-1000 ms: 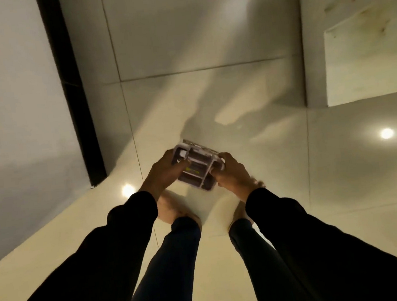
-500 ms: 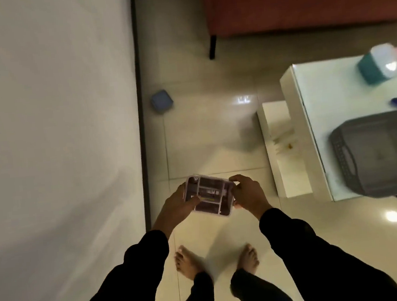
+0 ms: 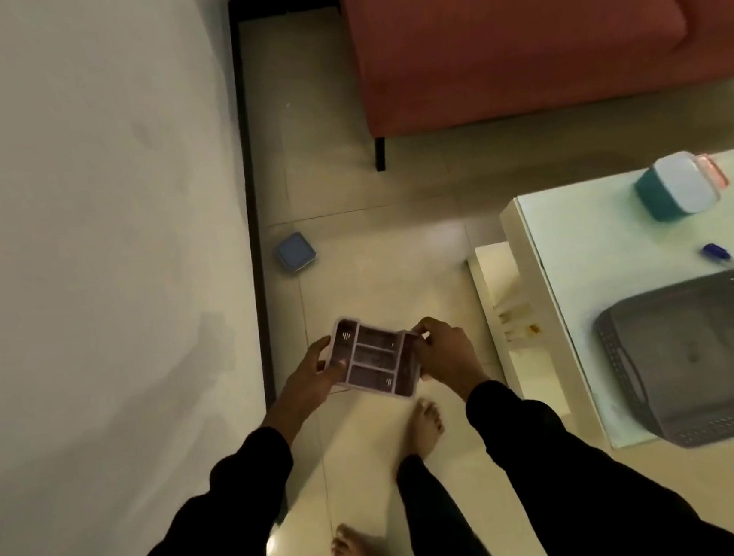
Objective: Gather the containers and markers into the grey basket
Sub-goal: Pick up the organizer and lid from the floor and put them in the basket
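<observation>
Pale floor tiles fill more of your head view than half a second ago, the red sofa (image 3: 512, 35) and white table (image 3: 551, 305) now nearer. Your left hand (image 3: 310, 379) and right hand (image 3: 444, 355) grip the divided pink container (image 3: 373, 362) by its ends, well apart from the grey basket (image 3: 705, 361) on the table; a blue container (image 3: 294, 252) lies on the floor, a teal container (image 3: 679, 187) and blue marker (image 3: 717, 252) beside the basket.

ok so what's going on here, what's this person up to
A person is standing on the tiled floor holding a small divided container with both hands, the left hand on one end and the right hand on the other. The grey basket sits on the white table to their right, beside a blue marker and a teal container. A small blue container lies on the floor by the wall.
</observation>
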